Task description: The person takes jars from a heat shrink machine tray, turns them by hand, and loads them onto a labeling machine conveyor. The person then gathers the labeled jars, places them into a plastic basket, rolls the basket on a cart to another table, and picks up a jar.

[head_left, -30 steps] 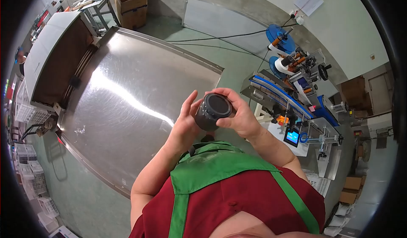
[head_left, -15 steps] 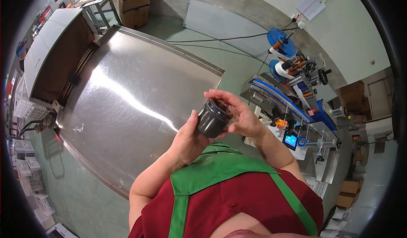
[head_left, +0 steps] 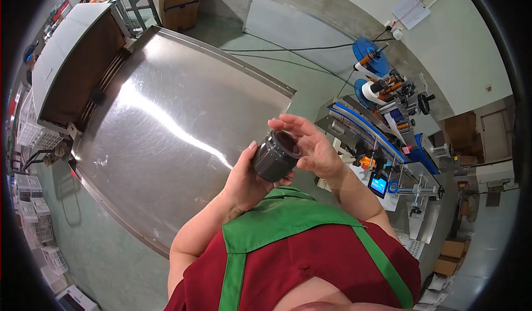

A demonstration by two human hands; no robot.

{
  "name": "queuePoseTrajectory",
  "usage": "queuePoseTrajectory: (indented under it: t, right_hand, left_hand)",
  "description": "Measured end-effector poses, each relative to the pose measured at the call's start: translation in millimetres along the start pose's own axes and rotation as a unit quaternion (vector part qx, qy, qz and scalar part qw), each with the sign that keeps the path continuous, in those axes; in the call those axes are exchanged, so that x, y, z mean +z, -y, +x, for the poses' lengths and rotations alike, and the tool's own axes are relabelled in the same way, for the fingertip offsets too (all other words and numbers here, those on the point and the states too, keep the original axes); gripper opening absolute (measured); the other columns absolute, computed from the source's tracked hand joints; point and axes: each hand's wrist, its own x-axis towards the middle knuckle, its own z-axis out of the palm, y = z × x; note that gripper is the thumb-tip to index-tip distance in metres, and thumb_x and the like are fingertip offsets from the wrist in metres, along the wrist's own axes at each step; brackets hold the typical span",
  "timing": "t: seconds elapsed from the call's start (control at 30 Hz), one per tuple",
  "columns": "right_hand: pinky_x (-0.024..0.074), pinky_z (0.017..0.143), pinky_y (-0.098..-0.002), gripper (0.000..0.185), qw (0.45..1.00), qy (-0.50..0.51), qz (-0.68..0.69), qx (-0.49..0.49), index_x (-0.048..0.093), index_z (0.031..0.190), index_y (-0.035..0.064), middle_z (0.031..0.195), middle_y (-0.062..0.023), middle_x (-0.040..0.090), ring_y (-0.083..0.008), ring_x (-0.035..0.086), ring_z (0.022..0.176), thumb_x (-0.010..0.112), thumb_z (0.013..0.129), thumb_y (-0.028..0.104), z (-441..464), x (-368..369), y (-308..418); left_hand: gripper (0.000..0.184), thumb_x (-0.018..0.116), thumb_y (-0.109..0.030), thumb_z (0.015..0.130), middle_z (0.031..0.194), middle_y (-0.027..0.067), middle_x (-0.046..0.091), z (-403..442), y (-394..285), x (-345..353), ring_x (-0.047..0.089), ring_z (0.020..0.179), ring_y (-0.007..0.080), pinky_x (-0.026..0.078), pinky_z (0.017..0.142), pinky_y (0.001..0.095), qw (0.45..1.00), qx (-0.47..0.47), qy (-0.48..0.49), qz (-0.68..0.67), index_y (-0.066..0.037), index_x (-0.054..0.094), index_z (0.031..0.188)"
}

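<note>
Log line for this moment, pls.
left hand: holding dark jar | right hand: at jar's top, contact unclear | metal table: ahead-left

Dark red top [head_left: 327,261], short sleeves [head_left: 402,264]; green bib apron [head_left: 288,228], two flat straps [head_left: 233,278]; hands [head_left: 320,153] bare.

Head-worn fisheye view, facing forward and down over the green apron [head_left: 291,222]; left hand [head_left: 246,179] and right hand [head_left: 320,154] near, metal table [head_left: 183,103] beyond.

Dark cylindrical jar [head_left: 270,164], dial centre: smooth, glossy. Broad, flat silver metal table [head_left: 216,95], 10 o'clock: shiny, finely scratched. Green cloth bib apron [head_left: 282,222], 6 o'clock: matt.
</note>
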Motion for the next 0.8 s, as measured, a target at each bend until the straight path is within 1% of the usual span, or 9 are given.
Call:
queuePoseTrajectory:
  t: [0.13,0.23,0.27,0.37,0.4,0.47,0.6,0.7,0.8]
  right_hand:
    - [0.0284,0.111,-0.0394,0.093,0.996,0.014,-0.082,0.014,0.034,0.141,0.0012,0.142,-0.0136,0.041,-0.0249,0.034,0.135,0.083,0.070,0.035,-3.6,-0.9,1.0]
    - [0.0278,0.111,-0.0385,0.100,0.985,0.058,-0.159,0.019,0.034,0.141,-0.0007,0.145,-0.0141,0.038,-0.0268,0.031,0.137,0.086,0.065,0.038,0.8,7.4,1.4]
    - [0.0267,0.112,-0.0389,0.100,0.977,0.070,-0.200,0.007,0.035,0.140,-0.0010,0.144,-0.0137,0.039,-0.0273,0.029,0.139,0.087,0.064,0.037,2.2,7.6,1.9]
    - [0.0269,0.112,-0.0413,0.090,0.959,0.051,-0.277,-0.027,0.043,0.134,0.0007,0.140,-0.0126,0.046,-0.0291,0.029,0.139,0.087,0.063,0.035,-0.7,11.1,5.6]
    - [0.0273,0.111,-0.0417,0.088,0.953,0.045,-0.296,-0.037,0.045,0.133,0.0014,0.139,-0.0125,0.046,-0.0294,0.030,0.138,0.087,0.063,0.034,-0.1,11.7,4.7]
    - [0.0300,0.110,-0.0427,0.080,0.940,0.026,-0.334,-0.067,0.049,0.127,0.0036,0.135,-0.0122,0.050,-0.0312,0.035,0.136,0.087,0.063,0.033,0.3,17.0,3.9]
    - [0.0330,0.108,-0.0432,0.077,0.904,-0.006,-0.416,-0.095,0.050,0.123,0.0039,0.131,-0.0120,0.054,-0.0325,0.039,0.132,0.088,0.061,0.030,-2.7,23.2,-1.5]
    - [0.0344,0.107,-0.0435,0.075,0.892,-0.041,-0.437,-0.110,0.051,0.120,0.0042,0.128,-0.0121,0.055,-0.0330,0.042,0.130,0.088,0.060,0.028,-2.9,28.8,-7.0]
    - [0.0350,0.106,-0.0435,0.074,0.884,-0.062,-0.449,-0.113,0.050,0.120,0.0045,0.128,-0.0121,0.056,-0.0329,0.042,0.129,0.088,0.059,0.025,-3.2,35.3,-9.3]
  left_hand:
    - [0.050,0.034,-0.044,0.094,0.101,0.0119,0.065,1.9,-0.4,-3.5,0.062,0.087,0.0247,0.049,0.072,0.0371,1.000,-0.002,0.025,-0.018,-0.003,0.056,0.115]
    - [0.049,0.036,-0.045,0.092,0.108,0.0106,0.063,3.9,4.4,-21.4,0.062,0.091,0.0240,0.053,0.074,0.0385,0.995,-0.018,0.055,-0.079,-0.009,0.057,0.118]
    - [0.048,0.037,-0.044,0.092,0.112,0.0104,0.063,2.9,8.0,-22.1,0.062,0.100,0.0257,0.053,0.082,0.0399,0.997,-0.016,-0.028,-0.072,-0.008,0.059,0.115]
    - [0.050,0.037,-0.046,0.092,0.117,0.0105,0.062,6.0,8.3,-13.9,0.060,0.109,0.0260,0.052,0.090,0.0407,0.997,-0.005,-0.059,-0.052,-0.008,0.057,0.118]
    - [0.054,0.035,-0.050,0.094,0.119,0.0108,0.061,6.1,6.8,-7.0,0.059,0.111,0.0258,0.050,0.095,0.0411,0.995,-0.017,-0.086,-0.047,-0.008,0.055,0.121]
    - [0.054,0.035,-0.051,0.095,0.118,0.0106,0.061,7.1,4.4,3.5,0.060,0.109,0.0249,0.052,0.093,0.0398,0.994,-0.021,-0.094,-0.056,-0.008,0.054,0.121]
    - [0.048,0.037,-0.050,0.096,0.113,0.0092,0.062,13.5,7.2,3.8,0.064,0.101,0.0223,0.056,0.084,0.0358,0.987,0.002,-0.149,-0.055,-0.010,0.056,0.116]
    - [0.054,0.034,-0.051,0.096,0.117,0.0115,0.060,17.3,10.1,3.7,0.062,0.105,0.0236,0.055,0.087,0.0372,0.980,0.021,-0.199,0.005,-0.006,0.054,0.119]
    - [0.041,0.040,-0.045,0.097,0.105,0.0078,0.064,18.6,12.3,-1.3,0.066,0.092,0.0198,0.058,0.076,0.0322,0.983,0.050,-0.176,-0.027,-0.010,0.057,0.110]
